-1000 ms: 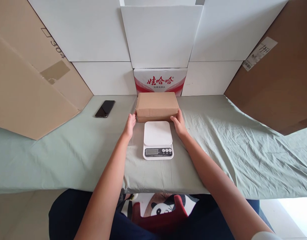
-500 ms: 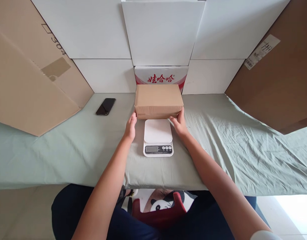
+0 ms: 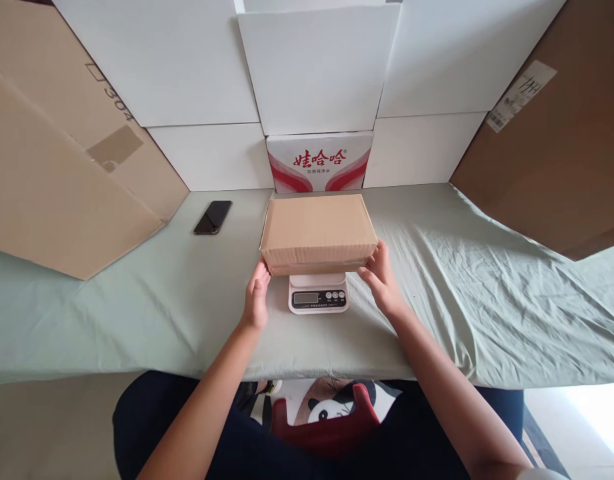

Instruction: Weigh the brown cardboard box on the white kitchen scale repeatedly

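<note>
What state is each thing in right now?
Box: closed, over the scale; contact between them unclear
Scale: flat on cloth, plate mostly hidden
Display: no legible digits
Left hand: holding box at its near left corner
Right hand: holding box at its near right corner
Phone: lying flat, screen dark
Cloth: spread, wrinkled at right
</note>
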Demonstrator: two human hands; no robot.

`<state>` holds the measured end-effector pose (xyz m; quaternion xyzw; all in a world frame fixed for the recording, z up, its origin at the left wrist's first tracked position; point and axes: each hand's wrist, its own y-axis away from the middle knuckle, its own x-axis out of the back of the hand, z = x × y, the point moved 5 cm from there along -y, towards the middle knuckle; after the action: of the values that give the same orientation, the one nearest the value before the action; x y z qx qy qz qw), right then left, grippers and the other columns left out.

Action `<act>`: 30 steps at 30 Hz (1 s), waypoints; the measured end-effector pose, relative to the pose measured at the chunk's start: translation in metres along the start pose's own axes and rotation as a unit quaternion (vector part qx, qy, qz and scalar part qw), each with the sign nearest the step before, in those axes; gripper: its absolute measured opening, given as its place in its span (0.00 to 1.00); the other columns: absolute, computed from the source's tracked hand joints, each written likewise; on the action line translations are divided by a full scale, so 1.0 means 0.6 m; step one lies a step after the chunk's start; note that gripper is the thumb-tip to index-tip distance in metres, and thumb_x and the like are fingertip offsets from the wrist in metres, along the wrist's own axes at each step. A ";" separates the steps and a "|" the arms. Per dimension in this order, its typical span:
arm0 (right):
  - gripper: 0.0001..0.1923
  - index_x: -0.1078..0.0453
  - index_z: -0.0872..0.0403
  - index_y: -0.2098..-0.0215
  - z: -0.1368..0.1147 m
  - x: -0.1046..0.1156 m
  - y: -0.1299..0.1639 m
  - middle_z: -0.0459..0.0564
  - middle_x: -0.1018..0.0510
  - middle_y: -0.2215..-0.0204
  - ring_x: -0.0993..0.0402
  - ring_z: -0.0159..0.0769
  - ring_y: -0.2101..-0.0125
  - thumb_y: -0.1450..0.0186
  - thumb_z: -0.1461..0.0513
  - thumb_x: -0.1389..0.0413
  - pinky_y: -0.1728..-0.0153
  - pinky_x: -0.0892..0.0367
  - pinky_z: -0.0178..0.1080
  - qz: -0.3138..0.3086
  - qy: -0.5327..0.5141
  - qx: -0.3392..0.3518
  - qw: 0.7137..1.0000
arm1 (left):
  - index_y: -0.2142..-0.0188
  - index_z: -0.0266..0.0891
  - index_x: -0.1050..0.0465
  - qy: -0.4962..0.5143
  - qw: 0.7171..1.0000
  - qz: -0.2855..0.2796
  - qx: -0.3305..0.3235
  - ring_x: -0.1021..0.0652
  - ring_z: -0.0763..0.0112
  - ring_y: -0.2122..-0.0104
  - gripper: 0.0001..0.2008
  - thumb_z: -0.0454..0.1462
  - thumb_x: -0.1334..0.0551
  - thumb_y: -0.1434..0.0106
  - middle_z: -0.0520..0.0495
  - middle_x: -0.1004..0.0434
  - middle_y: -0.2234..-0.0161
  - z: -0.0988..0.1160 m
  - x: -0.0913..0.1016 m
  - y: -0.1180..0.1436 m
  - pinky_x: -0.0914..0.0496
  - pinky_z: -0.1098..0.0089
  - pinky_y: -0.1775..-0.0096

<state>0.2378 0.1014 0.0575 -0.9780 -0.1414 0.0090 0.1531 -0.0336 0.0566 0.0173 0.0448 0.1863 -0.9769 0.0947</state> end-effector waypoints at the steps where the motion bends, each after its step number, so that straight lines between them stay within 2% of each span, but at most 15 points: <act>1: 0.32 0.48 0.39 0.35 -0.002 0.000 0.001 0.54 0.36 0.34 0.33 0.50 0.38 0.33 0.46 0.42 0.36 0.36 0.61 0.008 0.001 0.000 1.000 | 0.33 0.43 0.34 -0.001 1.000 0.006 0.003 0.35 0.45 0.30 0.42 0.66 0.47 0.36 0.36 0.35 0.31 0.002 0.000 0.003 0.38 0.48 0.33; 12: 0.29 0.45 0.44 0.40 -0.009 0.014 0.016 0.54 0.32 0.43 0.30 0.45 0.50 0.33 0.45 0.42 0.47 0.29 0.54 0.074 0.055 -0.013 0.996 | 0.34 0.45 0.33 -0.015 1.000 0.009 0.015 0.34 0.43 0.31 0.41 0.66 0.48 0.36 0.37 0.33 0.32 0.020 -0.021 0.035 0.39 0.47 0.32; 25: 0.28 0.45 0.40 0.39 -0.014 0.005 0.020 0.53 0.35 0.41 0.30 0.48 0.45 0.32 0.45 0.42 0.42 0.30 0.59 0.058 0.053 -0.010 0.997 | 0.34 0.46 0.33 -0.024 0.999 0.036 0.014 0.33 0.44 0.31 0.41 0.66 0.49 0.36 0.39 0.30 0.33 0.024 -0.015 0.034 0.39 0.48 0.32; 30: 0.28 0.45 0.41 0.39 -0.016 0.003 0.020 0.54 0.34 0.41 0.29 0.49 0.46 0.32 0.45 0.43 0.43 0.29 0.59 0.051 0.049 -0.009 0.997 | 0.34 0.45 0.32 -0.025 0.999 0.042 0.017 0.33 0.45 0.32 0.42 0.67 0.49 0.36 0.39 0.30 0.34 0.025 -0.014 0.036 0.39 0.49 0.33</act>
<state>0.2431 0.0881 0.0633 -0.9846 -0.0833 -0.0324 0.1503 -0.0220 0.0327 0.0247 0.0301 0.1658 -0.9758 0.1392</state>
